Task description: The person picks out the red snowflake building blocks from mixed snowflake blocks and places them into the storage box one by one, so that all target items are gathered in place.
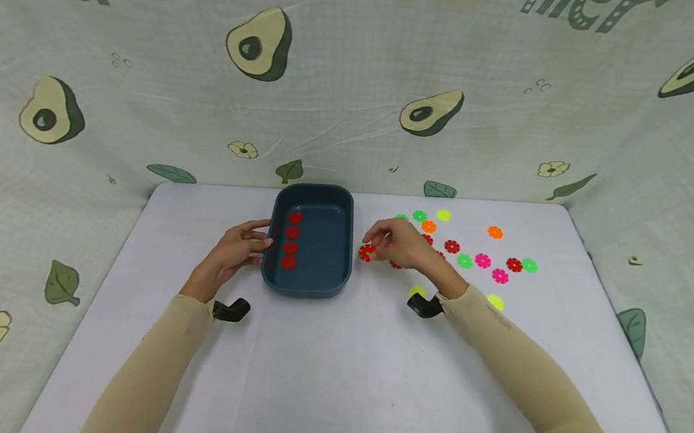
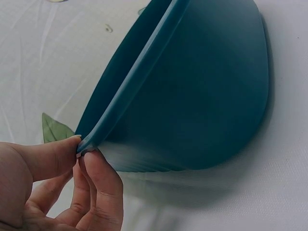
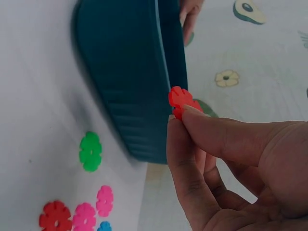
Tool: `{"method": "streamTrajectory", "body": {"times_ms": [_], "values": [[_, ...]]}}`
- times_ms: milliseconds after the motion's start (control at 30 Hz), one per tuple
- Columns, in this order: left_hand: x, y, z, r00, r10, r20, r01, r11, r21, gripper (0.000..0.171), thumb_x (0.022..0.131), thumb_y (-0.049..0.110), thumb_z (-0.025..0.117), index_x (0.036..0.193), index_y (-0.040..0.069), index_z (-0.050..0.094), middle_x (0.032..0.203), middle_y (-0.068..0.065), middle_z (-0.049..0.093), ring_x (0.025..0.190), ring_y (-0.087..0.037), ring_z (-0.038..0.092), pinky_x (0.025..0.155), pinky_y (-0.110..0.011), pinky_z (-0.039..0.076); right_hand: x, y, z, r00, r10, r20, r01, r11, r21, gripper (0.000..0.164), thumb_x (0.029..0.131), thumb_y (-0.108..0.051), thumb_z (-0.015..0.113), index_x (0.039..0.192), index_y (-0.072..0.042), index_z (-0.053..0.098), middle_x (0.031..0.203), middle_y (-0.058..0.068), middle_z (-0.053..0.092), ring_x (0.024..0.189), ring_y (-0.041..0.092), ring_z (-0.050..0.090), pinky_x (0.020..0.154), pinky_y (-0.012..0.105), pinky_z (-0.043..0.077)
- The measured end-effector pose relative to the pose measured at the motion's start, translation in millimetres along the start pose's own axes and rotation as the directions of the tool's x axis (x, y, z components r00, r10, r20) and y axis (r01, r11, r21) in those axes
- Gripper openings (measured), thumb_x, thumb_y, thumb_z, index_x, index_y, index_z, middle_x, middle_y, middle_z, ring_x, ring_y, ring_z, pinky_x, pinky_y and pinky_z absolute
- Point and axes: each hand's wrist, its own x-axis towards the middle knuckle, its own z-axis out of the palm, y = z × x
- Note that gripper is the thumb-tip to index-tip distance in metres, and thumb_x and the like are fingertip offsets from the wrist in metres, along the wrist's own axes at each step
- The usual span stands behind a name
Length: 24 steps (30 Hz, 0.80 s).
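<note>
My left hand [image 1: 234,247] pinches the left rim of a dark-blue rounded rectangular tray [image 1: 320,259] | my right hand [image 1: 399,242] pinches a red flower-shaped plastic disc [image 3: 177,96] just right of it | I'd grip lightly, steady the tray, clear its raised rim | room inside lies right of four red discs [image 1: 290,247]

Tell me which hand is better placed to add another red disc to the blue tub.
Likely the right hand: it pinches a red flower-shaped disc just right of the blue tub, while the left hand grips the tub's left rim.
</note>
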Motion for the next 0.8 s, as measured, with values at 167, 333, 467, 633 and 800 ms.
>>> {"method": "streamTrajectory", "body": {"times_ms": [167, 333, 467, 633, 800], "values": [[3.1, -2.6, -1.2, 1.000, -0.004, -0.003, 0.004, 1.000, -0.005, 0.060, 0.107, 0.008, 0.063, 0.163, 0.012, 0.041, 0.124, -0.007, 0.053, 0.092, -0.012, 0.065, 0.076, -0.023, 0.055, 6.4, -10.3, 5.3, 1.000, -0.024, 0.009, 0.024, 1.000, 0.006, 0.021, 0.090, 0.005, 0.079, 0.109, 0.002, 0.075, 0.099, 0.015, 0.071, 0.091, 0.028, 0.065, 0.077, 0.029, 0.056], [4.2, -1.6, -1.2, 1.000, -0.008, -0.002, 0.008, 1.000, -0.007, 0.060, 0.107, 0.008, 0.062, 0.163, 0.013, 0.041, 0.126, -0.008, 0.053, 0.093, -0.012, 0.065, 0.077, -0.024, 0.055, 13.7, -16.8, 11.1, 0.998, -0.058, 0.024, 0.058, 0.998, -0.004, 0.019, 0.090, 0.006, 0.079, 0.108, 0.002, 0.076, 0.099, 0.014, 0.071, 0.091, 0.027, 0.066, 0.080, 0.030, 0.057], [4.0, -0.5, -0.6, 1.000, -0.011, 0.002, 0.011, 1.000, -0.009, 0.060, 0.107, 0.008, 0.062, 0.163, 0.013, 0.041, 0.130, -0.010, 0.052, 0.095, -0.013, 0.064, 0.078, -0.024, 0.055, 20.5, -21.1, 16.6, 0.995, -0.085, 0.043, 0.085, 0.996, -0.005, 0.019, 0.089, 0.006, 0.079, 0.106, 0.001, 0.076, 0.097, 0.013, 0.071, 0.089, 0.026, 0.066, 0.080, 0.030, 0.057], [3.5, -0.7, -0.3, 1.000, -0.007, 0.009, 0.007, 1.000, -0.007, 0.061, 0.107, 0.009, 0.063, 0.164, 0.012, 0.040, 0.130, -0.011, 0.052, 0.096, -0.012, 0.064, 0.078, -0.024, 0.055, 30.0, -27.4, 25.4, 0.991, -0.113, 0.074, 0.113, 0.994, -0.002, 0.019, 0.088, 0.009, 0.079, 0.105, 0.002, 0.076, 0.095, 0.014, 0.071, 0.084, 0.024, 0.065, 0.077, 0.028, 0.056], [3.6, -0.6, -0.9, 1.000, -0.010, 0.006, 0.010, 1.000, -0.018, 0.061, 0.107, 0.009, 0.063, 0.163, 0.013, 0.041, 0.127, -0.008, 0.052, 0.095, -0.012, 0.064, 0.077, -0.023, 0.055, 38.9, -35.3, 34.6, 0.987, -0.125, 0.101, 0.127, 0.992, -0.010, 0.020, 0.087, 0.010, 0.079, 0.106, 0.004, 0.075, 0.093, 0.014, 0.070, 0.080, 0.021, 0.064, 0.074, 0.025, 0.055]]}}
